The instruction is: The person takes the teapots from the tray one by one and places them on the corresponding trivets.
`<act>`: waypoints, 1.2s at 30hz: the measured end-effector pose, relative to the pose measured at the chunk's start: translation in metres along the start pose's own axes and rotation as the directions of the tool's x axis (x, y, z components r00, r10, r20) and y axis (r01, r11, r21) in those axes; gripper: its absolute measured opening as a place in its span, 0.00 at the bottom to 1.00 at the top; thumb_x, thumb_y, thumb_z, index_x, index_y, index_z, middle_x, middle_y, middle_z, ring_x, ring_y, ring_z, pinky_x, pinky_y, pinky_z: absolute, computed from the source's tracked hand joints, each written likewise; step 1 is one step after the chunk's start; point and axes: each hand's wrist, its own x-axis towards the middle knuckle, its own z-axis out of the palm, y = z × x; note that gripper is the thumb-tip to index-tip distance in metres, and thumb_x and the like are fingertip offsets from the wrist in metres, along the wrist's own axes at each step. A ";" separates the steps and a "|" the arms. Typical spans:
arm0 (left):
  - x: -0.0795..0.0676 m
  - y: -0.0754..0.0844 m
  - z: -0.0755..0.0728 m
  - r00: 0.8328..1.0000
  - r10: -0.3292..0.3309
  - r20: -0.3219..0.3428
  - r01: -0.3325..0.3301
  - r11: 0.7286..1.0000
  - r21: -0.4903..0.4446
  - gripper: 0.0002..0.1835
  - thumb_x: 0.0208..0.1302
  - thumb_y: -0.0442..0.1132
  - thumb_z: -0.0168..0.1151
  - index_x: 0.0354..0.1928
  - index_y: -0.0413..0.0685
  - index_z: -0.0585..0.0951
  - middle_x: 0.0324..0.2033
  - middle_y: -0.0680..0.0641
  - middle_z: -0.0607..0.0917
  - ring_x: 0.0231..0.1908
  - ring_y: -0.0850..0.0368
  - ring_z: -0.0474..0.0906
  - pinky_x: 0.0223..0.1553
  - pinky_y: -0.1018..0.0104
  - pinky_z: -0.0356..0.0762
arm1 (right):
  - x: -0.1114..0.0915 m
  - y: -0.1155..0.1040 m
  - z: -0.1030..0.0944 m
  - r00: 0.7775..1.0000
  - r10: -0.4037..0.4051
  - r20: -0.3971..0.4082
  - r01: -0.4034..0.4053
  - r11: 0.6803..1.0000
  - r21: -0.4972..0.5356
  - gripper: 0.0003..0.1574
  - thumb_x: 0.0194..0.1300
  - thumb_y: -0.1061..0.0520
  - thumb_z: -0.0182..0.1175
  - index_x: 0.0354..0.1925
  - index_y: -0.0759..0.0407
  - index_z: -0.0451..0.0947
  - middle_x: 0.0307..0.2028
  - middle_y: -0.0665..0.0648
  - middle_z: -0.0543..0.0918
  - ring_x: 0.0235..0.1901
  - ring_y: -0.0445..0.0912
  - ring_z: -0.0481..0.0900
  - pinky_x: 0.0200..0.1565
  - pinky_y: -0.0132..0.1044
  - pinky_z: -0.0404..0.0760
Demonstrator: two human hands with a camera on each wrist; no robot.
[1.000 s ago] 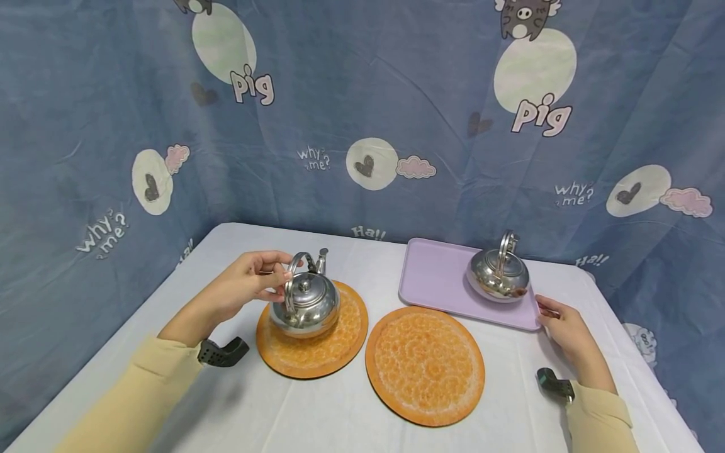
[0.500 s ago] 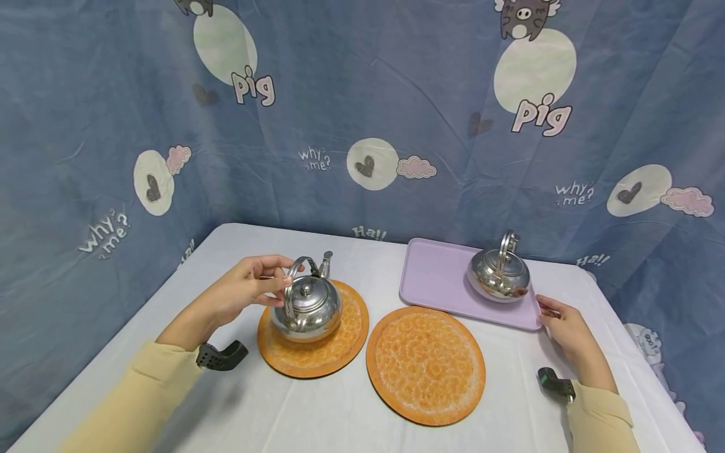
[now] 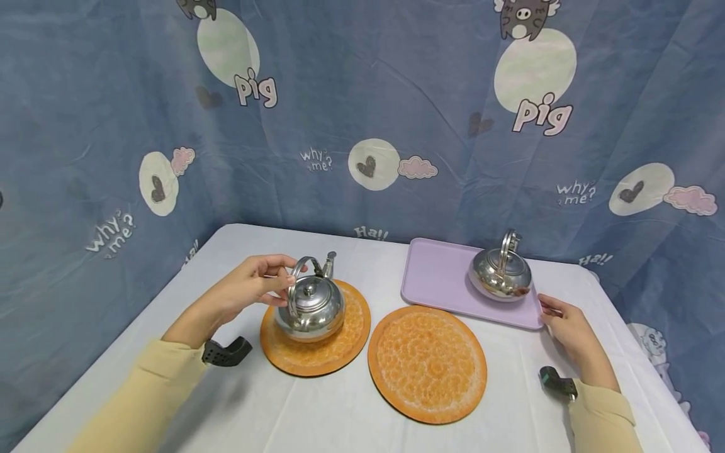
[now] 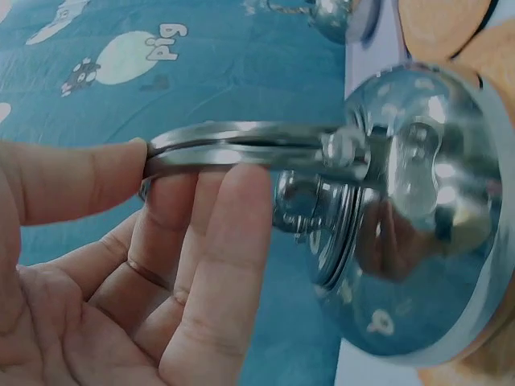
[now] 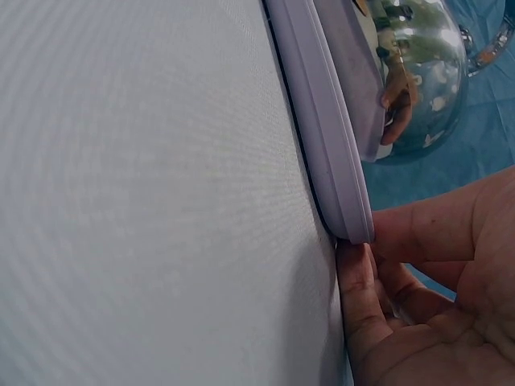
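A shiny steel kettle [image 3: 311, 309] sits over the left round orange placemat [image 3: 358, 333], its spout pointing to the back. My left hand [image 3: 249, 286] holds the kettle's arched handle [image 4: 241, 145] between thumb and fingers, from the left side. At the right, a second steel kettle [image 3: 500, 277] stands on the right part of a lilac tray [image 3: 436, 277]. My right hand [image 3: 571, 328] pinches the tray's near right corner. In the right wrist view, the thumb lies against the tray rim [image 5: 338, 169] with fingertips below its edge.
Another round orange placemat [image 3: 427, 365] lies between the left placemat and the tray. A white cloth [image 3: 317, 409] covers the table. Blue patterned fabric [image 3: 317, 113] hangs behind and at the sides.
The left kettle has shifted slightly to the right on its placemat, with my left hand still on its handle. My right hand and the tray stay in place.
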 end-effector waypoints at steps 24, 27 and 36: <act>0.001 0.047 0.001 0.985 0.079 -0.156 -0.010 0.917 0.398 0.19 0.75 0.45 0.69 0.63 0.47 0.81 0.42 0.42 0.87 0.31 0.54 0.86 0.30 0.57 0.87 | 0.001 0.005 -0.002 1.000 -0.021 -0.005 0.021 1.000 0.009 0.38 0.78 0.68 0.48 0.81 0.78 0.52 0.74 0.81 0.64 0.68 0.62 0.66 0.42 0.14 0.66; 0.004 0.055 0.003 0.983 0.098 -0.156 -0.026 0.913 0.408 0.19 0.76 0.45 0.68 0.63 0.48 0.81 0.42 0.42 0.88 0.32 0.54 0.87 0.31 0.58 0.87 | 0.001 0.006 -0.002 1.000 -0.023 -0.006 0.023 1.000 0.012 0.38 0.78 0.68 0.48 0.80 0.78 0.53 0.74 0.82 0.64 0.69 0.63 0.66 0.42 0.13 0.66; 0.021 0.082 0.014 0.985 0.133 -0.112 -0.075 0.906 0.418 0.19 0.78 0.43 0.65 0.67 0.52 0.79 0.43 0.42 0.85 0.35 0.51 0.88 0.32 0.58 0.87 | 0.001 0.006 -0.002 1.000 -0.029 -0.005 0.029 0.999 0.020 0.39 0.78 0.68 0.48 0.80 0.78 0.53 0.74 0.82 0.64 0.69 0.64 0.66 0.42 0.13 0.66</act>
